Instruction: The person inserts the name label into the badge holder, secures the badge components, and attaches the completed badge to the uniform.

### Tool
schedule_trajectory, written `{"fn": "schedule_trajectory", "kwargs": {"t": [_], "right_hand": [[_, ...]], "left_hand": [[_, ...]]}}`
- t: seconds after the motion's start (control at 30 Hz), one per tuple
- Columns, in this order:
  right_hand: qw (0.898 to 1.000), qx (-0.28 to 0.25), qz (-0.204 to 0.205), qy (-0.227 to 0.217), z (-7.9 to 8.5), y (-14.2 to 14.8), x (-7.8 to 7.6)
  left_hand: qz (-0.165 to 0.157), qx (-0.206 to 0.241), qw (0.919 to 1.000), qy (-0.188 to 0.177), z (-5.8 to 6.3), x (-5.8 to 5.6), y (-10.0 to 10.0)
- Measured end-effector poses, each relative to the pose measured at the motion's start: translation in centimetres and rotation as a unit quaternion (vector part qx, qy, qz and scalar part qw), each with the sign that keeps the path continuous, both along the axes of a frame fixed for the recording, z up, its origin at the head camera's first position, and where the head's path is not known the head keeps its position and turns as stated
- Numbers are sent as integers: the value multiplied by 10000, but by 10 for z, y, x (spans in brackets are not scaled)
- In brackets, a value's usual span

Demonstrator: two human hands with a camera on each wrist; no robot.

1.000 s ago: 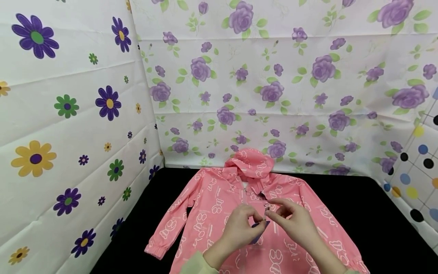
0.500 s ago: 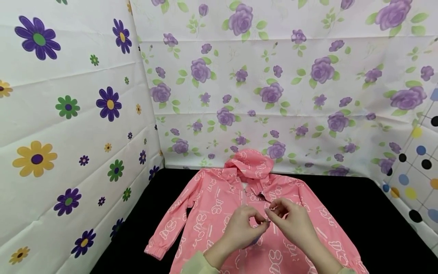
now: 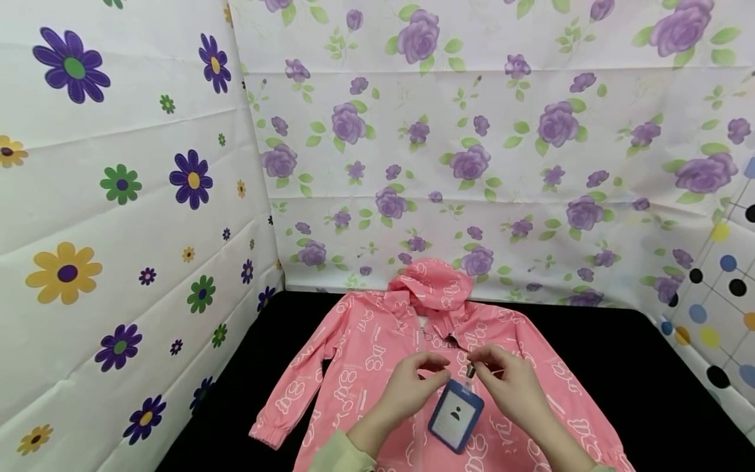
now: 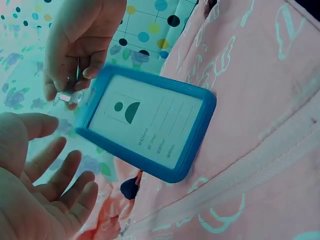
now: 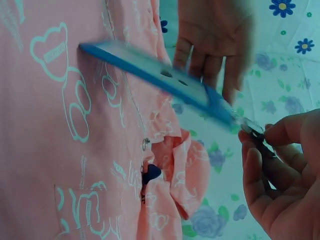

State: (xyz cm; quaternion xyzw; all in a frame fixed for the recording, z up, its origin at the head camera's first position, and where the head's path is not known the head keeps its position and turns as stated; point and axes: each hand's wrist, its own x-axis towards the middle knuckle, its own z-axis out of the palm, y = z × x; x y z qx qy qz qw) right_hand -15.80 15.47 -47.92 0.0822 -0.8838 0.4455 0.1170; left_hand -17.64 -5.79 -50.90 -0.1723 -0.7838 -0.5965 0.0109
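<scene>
A blue-framed ID badge holder (image 3: 456, 417) with a white card hangs tilted over the front of a pink jacket (image 3: 345, 377). My right hand (image 3: 508, 380) pinches the small clip (image 5: 255, 134) at its top between thumb and fingers. Just left of the badge is my left hand (image 3: 409, 390), its fingers loosely bent and holding nothing. In the left wrist view a gap shows between the left hand's fingers (image 4: 60, 167) and the badge frame. The card faces up, with a person icon and printed lines.
The jacket lies spread on a black table (image 3: 596, 341), its hood (image 3: 430, 282) toward the back. A dark pointed piece (image 5: 151, 173) sits near the collar, by a zip ring (image 5: 146, 144). Flowered sheets (image 3: 366, 164) stand behind and at the left; a dotted sheet hangs at the right.
The left hand has let go of the badge holder and moved slightly left. The badge, mostly hidden behind that hand before, now hangs in full view from the right hand.
</scene>
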Motion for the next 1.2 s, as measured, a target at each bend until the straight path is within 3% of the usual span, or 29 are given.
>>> {"fn": "schedule_trajectory", "kwargs": {"t": [0.3, 0.5, 0.83, 1.03, 1.2], "right_hand": [[9910, -1007, 414, -783, -5, 2, -4], [9887, -1115, 381, -926, -7, -1, -5], [9784, -1654, 382, -1181, -17, -9, -8], [9828, -1440, 198, -1139, -19, -11, -8], [9888, -1021, 34, -1092, -18, -10, -8]], "left_hand": [[-262, 281, 9984, -423, 0, -1, 1], [-159, 265, 9981, -531, 8, -1, 5], [52, 523, 9982, -290, 7, -2, 10], [102, 852, 9959, -286, 6, -1, 10], [161, 652, 9977, 67, 5, -3, 8]]}}
